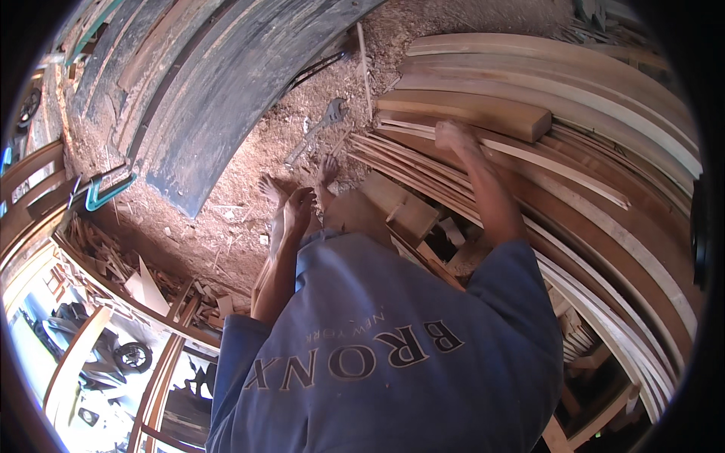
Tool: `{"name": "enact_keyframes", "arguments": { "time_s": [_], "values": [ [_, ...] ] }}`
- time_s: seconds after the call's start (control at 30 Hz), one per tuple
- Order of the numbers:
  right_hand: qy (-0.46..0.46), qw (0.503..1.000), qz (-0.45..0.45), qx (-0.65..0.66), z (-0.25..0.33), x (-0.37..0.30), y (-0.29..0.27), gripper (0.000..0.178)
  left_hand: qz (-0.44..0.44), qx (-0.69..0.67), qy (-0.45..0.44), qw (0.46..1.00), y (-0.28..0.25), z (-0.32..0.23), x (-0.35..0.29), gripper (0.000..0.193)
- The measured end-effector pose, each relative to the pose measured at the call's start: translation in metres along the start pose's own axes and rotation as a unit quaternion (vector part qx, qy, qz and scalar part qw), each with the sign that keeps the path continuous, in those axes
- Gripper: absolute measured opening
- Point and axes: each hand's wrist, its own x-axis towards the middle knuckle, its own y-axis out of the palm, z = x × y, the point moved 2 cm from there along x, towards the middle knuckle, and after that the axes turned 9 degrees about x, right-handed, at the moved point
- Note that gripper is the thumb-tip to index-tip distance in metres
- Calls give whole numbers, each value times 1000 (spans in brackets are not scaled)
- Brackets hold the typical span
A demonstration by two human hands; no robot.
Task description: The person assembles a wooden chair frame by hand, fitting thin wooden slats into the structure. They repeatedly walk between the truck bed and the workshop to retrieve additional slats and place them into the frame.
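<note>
My right hand [451, 137] is closed on a long thin wooden strip [544, 161] that lies across the stacked timber at the right. Just beyond that hand, a thick brown wooden block [472, 113] rests on the stack. Several more thin strips [411, 170] fan out below and left of my right hand. My left hand [300, 208] hovers near my knees, its fingers loosely bent and slightly apart, with nothing visible in them. Beyond my bare feet, a grey metal tool with a jaw-like head, like a wrench [330, 115], lies on the shavings.
Large curved dark panels [226, 98] stretch across the upper left. Curved pale planks [529, 68] are piled at the right. A green clamp [94, 198] grips a frame at the left, above wood scraps [113, 264]. A motorcycle [94, 343] stands lower left. Shavings cover the ground [234, 177].
</note>
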Motion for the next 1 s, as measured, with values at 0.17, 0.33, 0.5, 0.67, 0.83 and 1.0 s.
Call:
{"name": "enact_keyframes", "arguments": {
  "time_s": [0.17,0.33,0.5,0.67,0.83,1.0],
  "values": [
    [-104,987,25,119,10,-68,-26,43,39,-131,-87,987,-5,-16,-26,43],
    [-228,942,112,221,88,-139,-35,42,136,-475,-240,836,19,-29,-23,64],
    [-383,917,102,32,184,-133,14,26,-219,-638,-310,670,37,57,30,28],
    [-486,786,-370,93,226,-70,44,30,-223,-345,-291,864,-51,134,14,24],
    [-240,832,-250,432,193,75,106,19,-234,6,-275,932,-129,146,-35,28],
    [-5,815,-155,558,146,266,242,24,-195,291,-254,902,-117,181,1,39]
  ]
}}
